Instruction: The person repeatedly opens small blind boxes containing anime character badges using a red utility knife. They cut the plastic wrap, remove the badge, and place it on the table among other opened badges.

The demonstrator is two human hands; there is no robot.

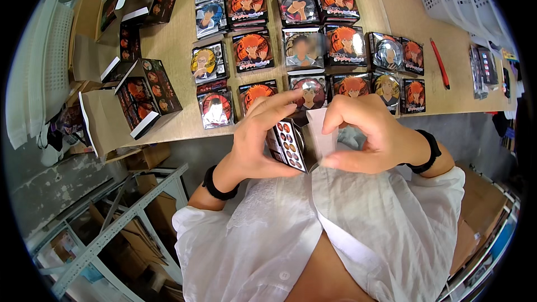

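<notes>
Near my chest, my left hand (264,136) grips a small printed cardboard box (287,144) by its sides. A row of round pictures shows on the face turned up. My right hand (367,134) pinches the box's pale opened flap (322,136) between thumb and bent fingers. What lies inside the box is mostly hidden. Just beyond my hands, stacks of flat black boxes with an orange-haired figure (252,50) stand in rows on the wooden table (168,123). Round picture badges in clear wrappers (216,109) lie on several stacks.
Opened dark display boxes (157,88) stand at the table's left, beside an open brown carton (100,121). A red pen (439,63) lies on the right. White perforated plastic baskets (457,0) stand at the upper right. A metal shelf frame (121,226) is at the lower left.
</notes>
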